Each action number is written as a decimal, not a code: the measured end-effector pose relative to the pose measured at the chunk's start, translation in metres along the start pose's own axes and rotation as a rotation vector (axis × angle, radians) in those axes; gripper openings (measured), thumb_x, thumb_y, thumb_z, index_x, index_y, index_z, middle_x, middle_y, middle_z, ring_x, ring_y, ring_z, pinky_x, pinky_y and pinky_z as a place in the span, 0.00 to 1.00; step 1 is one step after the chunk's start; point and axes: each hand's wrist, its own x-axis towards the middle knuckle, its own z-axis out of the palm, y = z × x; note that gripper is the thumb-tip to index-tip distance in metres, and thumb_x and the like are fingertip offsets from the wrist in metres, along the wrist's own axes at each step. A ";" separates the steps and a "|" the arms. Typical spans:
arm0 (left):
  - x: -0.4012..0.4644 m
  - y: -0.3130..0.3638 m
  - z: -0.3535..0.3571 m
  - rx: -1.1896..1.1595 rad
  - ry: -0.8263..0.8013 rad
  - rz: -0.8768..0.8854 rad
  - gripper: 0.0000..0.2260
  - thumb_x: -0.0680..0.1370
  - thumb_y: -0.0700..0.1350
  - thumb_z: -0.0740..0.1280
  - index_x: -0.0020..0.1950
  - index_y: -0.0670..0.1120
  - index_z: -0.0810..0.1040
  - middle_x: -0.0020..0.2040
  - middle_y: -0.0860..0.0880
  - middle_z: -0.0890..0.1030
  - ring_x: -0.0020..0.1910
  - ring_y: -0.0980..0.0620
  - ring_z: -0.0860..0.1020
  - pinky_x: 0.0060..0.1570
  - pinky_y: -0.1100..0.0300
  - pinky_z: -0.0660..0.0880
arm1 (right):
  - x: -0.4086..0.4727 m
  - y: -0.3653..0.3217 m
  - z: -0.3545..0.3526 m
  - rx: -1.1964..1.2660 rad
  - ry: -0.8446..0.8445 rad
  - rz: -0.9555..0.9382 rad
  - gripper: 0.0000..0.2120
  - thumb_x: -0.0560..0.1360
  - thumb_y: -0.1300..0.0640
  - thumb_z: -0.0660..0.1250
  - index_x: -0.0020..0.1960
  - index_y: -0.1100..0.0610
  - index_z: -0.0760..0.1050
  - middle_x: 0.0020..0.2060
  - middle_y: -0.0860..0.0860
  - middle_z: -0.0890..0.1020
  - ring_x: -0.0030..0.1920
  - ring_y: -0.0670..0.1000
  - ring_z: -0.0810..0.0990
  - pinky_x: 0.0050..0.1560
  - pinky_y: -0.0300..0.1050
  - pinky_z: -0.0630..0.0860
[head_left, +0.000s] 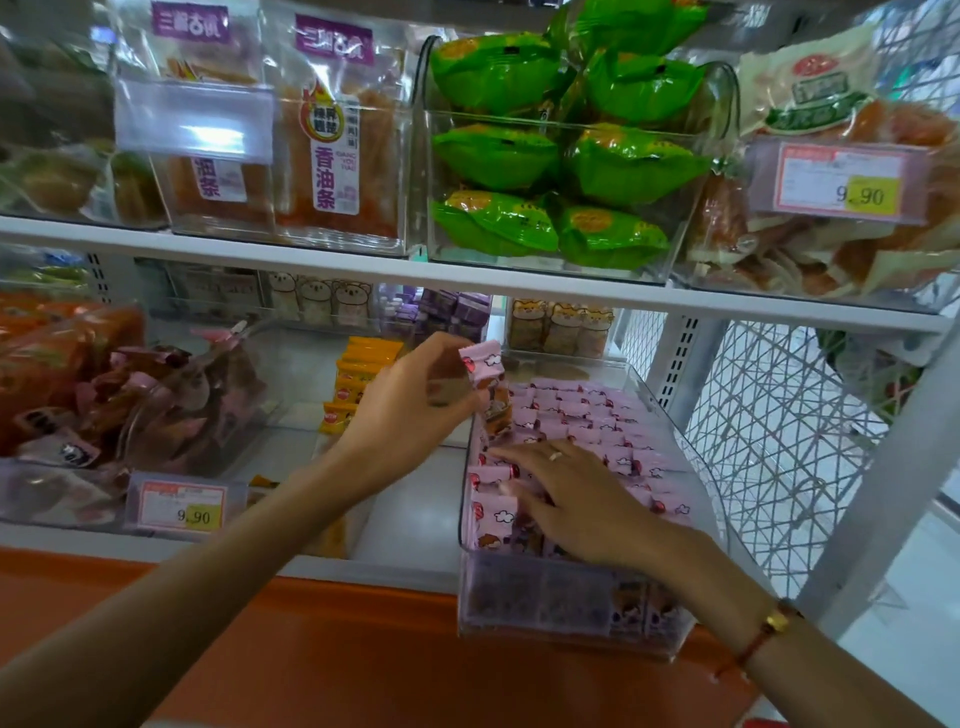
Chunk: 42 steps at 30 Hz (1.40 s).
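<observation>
A clear plastic bin (711, 483) on the lower shelf holds several rows of small pink snack packets (582, 410). My left hand (410, 410) pinches one pink packet (488, 379) upright above the bin's left wall. With its fingers spread flat, my right hand (576, 499) presses on the packets in the front part of the bin. It wears a ring, and a bracelet sits on the wrist.
A bin of pink and brown snack bags (171, 405) stands at the left with a 9.90 price tag (182, 506). Orange packets (358, 374) lie behind. The upper shelf (363, 262) carries green packets (561, 156) in a clear bin. A wire mesh panel (774, 426) closes the right side.
</observation>
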 end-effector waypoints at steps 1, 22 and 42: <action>0.006 0.000 -0.001 0.144 -0.034 0.024 0.17 0.73 0.48 0.72 0.61 0.52 0.74 0.54 0.55 0.81 0.53 0.57 0.79 0.52 0.58 0.78 | -0.001 0.000 0.001 0.004 0.011 -0.001 0.22 0.81 0.44 0.51 0.74 0.40 0.54 0.73 0.47 0.64 0.73 0.49 0.56 0.73 0.52 0.50; 0.048 0.018 0.027 0.964 -0.694 0.162 0.15 0.78 0.54 0.64 0.60 0.49 0.79 0.60 0.49 0.78 0.57 0.51 0.74 0.60 0.54 0.71 | -0.020 0.007 -0.004 0.015 0.170 0.041 0.20 0.79 0.41 0.54 0.70 0.42 0.66 0.73 0.43 0.62 0.73 0.47 0.58 0.71 0.50 0.54; -0.029 0.046 0.013 -0.180 0.380 0.133 0.03 0.77 0.49 0.67 0.47 0.57 0.74 0.42 0.59 0.80 0.42 0.61 0.80 0.40 0.64 0.79 | -0.020 -0.029 -0.025 0.473 0.423 -0.006 0.28 0.72 0.33 0.57 0.70 0.41 0.61 0.63 0.39 0.69 0.61 0.38 0.68 0.52 0.27 0.64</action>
